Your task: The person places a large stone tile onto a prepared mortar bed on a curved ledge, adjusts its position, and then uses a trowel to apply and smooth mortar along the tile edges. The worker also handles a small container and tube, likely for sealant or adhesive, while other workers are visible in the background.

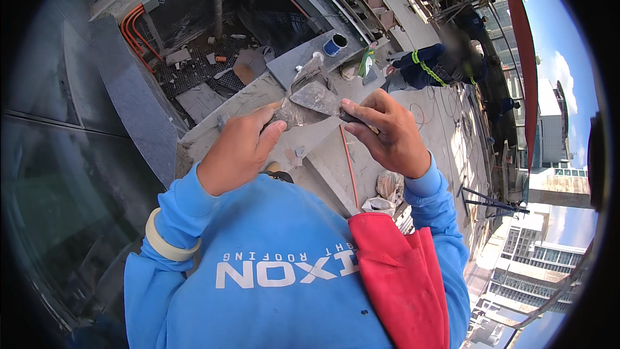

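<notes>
Steel trowels [310,100] in both hands [242,148], blue tub [334,44] beyond

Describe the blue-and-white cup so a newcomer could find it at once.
Start at the grey concrete ledge beyond the two hands. At its far end, by the stair edge, stands the cup. It is the only round, blue-and-white thing there, dark inside, unlike the grey rubble around it.

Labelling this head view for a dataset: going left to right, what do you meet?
Orange pipes → left hand → trowel → right hand → co-worker's sleeve → red banner.
</notes>
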Demonstrator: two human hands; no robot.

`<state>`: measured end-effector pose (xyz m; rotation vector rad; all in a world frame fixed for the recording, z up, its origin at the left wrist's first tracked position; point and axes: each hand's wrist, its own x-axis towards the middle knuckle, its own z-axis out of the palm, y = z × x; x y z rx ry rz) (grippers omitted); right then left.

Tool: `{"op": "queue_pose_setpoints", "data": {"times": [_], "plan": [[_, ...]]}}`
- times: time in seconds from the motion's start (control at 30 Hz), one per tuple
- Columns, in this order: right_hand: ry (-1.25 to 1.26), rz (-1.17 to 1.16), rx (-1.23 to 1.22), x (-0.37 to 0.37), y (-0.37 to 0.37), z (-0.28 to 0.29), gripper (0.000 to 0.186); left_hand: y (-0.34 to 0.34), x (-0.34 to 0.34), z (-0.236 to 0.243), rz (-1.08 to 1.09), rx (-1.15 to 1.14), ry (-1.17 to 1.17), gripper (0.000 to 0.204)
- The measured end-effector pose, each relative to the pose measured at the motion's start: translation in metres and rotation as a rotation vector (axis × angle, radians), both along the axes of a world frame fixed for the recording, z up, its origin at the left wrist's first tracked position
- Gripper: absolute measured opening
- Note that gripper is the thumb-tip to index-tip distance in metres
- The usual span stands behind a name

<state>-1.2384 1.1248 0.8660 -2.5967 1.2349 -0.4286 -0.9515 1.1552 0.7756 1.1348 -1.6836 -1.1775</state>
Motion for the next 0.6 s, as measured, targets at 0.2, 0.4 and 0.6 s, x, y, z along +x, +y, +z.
{"op": "queue_pose_setpoints", "data": {"times": [0.2, 0.4, 0.6], "plan": [[-0.015, -0.042, -0.033, -0.010, -0.001, 0.001, 0.039, -0.004, -0.008, -0.001, -0.044, -0.030, -0.073, 0.032], [0.043, 0.022, 0.005, -0.020, 0.002, 0.004, 0.038, -0.002, -0.020, 0.005, -0.032, -0.046, -0.121, 0.030], [0.018, -0.012, -0.095, -0.030, 0.000, 0.010, 0.043, 0.000, -0.024, 0.014, -0.010, -0.059, -0.138, 0.030]]}}
